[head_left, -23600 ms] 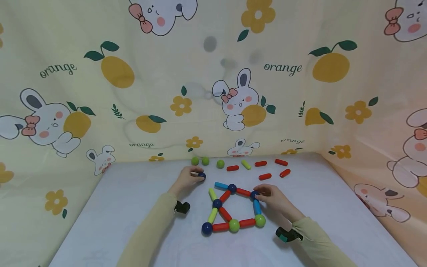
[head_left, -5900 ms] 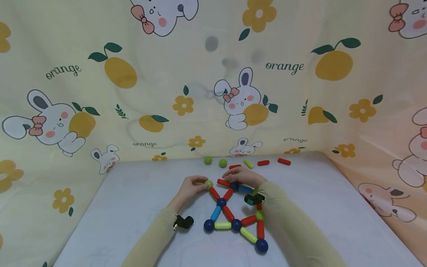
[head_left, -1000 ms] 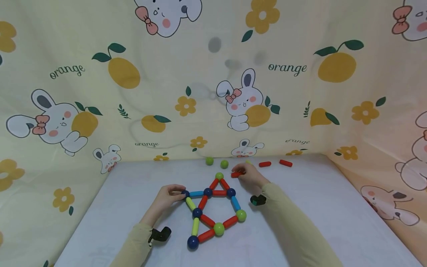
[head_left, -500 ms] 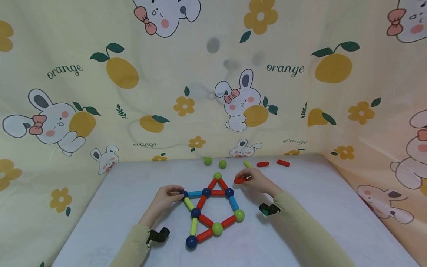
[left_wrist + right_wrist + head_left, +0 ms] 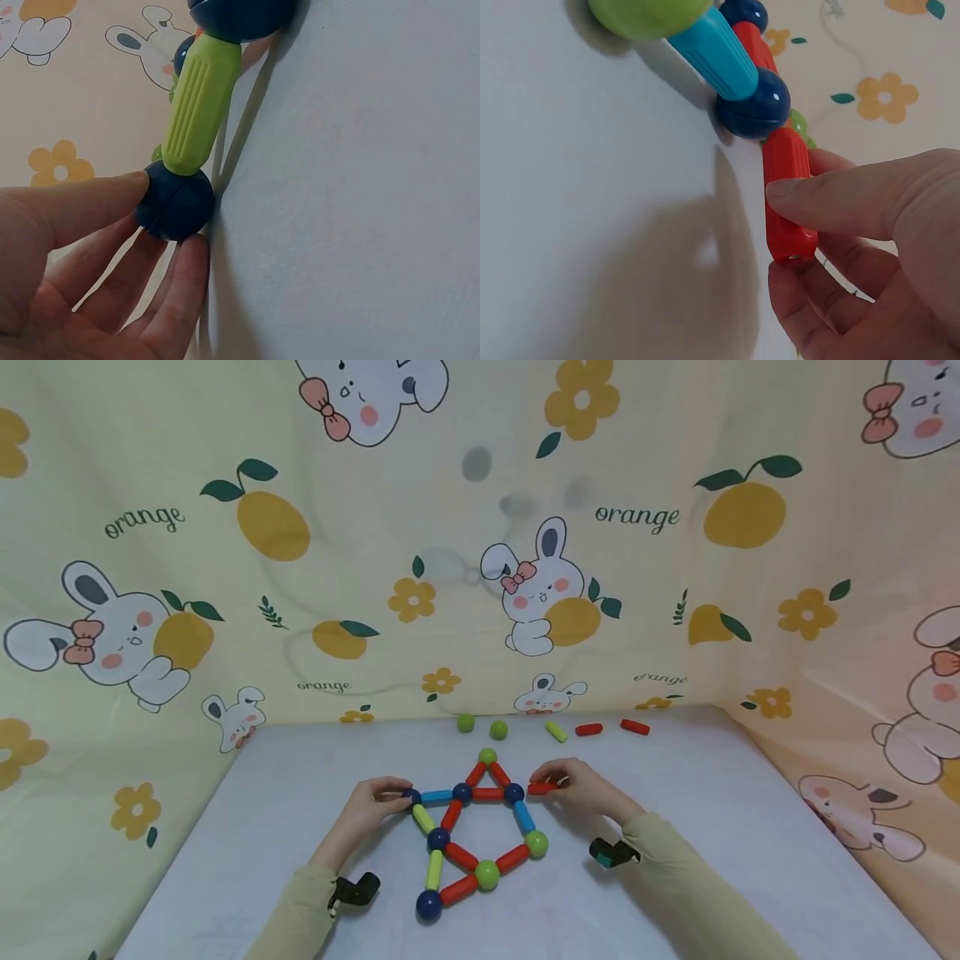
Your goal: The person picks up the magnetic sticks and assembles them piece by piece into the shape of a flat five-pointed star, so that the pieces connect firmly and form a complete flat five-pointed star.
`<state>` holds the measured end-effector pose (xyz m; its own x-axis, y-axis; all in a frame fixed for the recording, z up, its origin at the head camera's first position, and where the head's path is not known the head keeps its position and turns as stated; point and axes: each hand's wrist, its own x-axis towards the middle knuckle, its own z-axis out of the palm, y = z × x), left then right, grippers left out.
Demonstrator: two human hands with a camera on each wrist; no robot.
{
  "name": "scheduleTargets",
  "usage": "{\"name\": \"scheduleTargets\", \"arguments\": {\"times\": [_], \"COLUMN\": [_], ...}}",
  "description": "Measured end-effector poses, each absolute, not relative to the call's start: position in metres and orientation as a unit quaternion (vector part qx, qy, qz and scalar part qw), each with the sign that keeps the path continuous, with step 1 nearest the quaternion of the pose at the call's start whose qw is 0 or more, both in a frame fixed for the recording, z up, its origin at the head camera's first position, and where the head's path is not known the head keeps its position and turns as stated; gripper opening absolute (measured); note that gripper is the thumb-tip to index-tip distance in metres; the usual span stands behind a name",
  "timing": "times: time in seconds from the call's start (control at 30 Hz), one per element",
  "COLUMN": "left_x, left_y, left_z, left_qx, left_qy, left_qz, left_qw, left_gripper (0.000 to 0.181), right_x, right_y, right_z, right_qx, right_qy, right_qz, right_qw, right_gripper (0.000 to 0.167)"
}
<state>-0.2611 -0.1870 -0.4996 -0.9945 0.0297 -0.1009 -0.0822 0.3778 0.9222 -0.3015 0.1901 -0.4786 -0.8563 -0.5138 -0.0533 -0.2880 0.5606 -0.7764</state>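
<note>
A flat frame of magnetic rods and balls lies on the table, with a red-sided pentagon (image 5: 513,858) at its middle and a green ball (image 5: 487,757) at its far tip. At its left corner my left hand (image 5: 369,810) pinches a navy ball (image 5: 412,797) between thumb and fingers; a lime rod (image 5: 199,105) joins that ball in the left wrist view. My right hand (image 5: 588,787) pinches a red magnetic rod (image 5: 786,161). Its far end is at the frame's right navy ball (image 5: 756,105); whether they touch I cannot tell.
Toward the back of the white table (image 5: 300,760) lie two loose green balls (image 5: 498,729), a lime rod (image 5: 556,731) and two red rods (image 5: 588,729). A patterned cloth (image 5: 420,643) rises behind them. Each wrist carries a small black camera (image 5: 613,852).
Over the last second my right hand has brought the red rod forward from the back to the right navy ball. My left hand keeps its grip. Since the oldest frame, the structure has gained a far triangle.
</note>
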Motion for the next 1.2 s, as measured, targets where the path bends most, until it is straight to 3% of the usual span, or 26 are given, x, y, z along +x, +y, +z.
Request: {"name": "scheduleTargets", "arguments": {"times": [0.5, 0.87, 1.2], "left_x": [-0.261, -0.262, -0.263], "left_y": [-0.189, -0.192, -0.189], "left_z": [-0.498, -0.500, -0.502], "left_qx": [-0.017, -0.025, -0.017], "left_qy": [0.830, 0.829, 0.829], "left_qz": [0.555, 0.555, 0.556], "left_qw": [0.052, 0.060, 0.057], "left_gripper": [0.026, 0.027, 0.026], "right_x": [-0.308, -0.346, -0.376], "right_y": [0.196, 0.231, 0.227], "right_z": [-0.478, -0.477, -0.490], "right_qx": [-0.228, -0.140, -0.118], "right_qy": [0.866, 0.889, 0.889], "right_qz": [-0.415, -0.429, -0.436], "right_qw": [0.163, 0.085, 0.081], "right_gripper": [0.030, 0.036, 0.051]}}
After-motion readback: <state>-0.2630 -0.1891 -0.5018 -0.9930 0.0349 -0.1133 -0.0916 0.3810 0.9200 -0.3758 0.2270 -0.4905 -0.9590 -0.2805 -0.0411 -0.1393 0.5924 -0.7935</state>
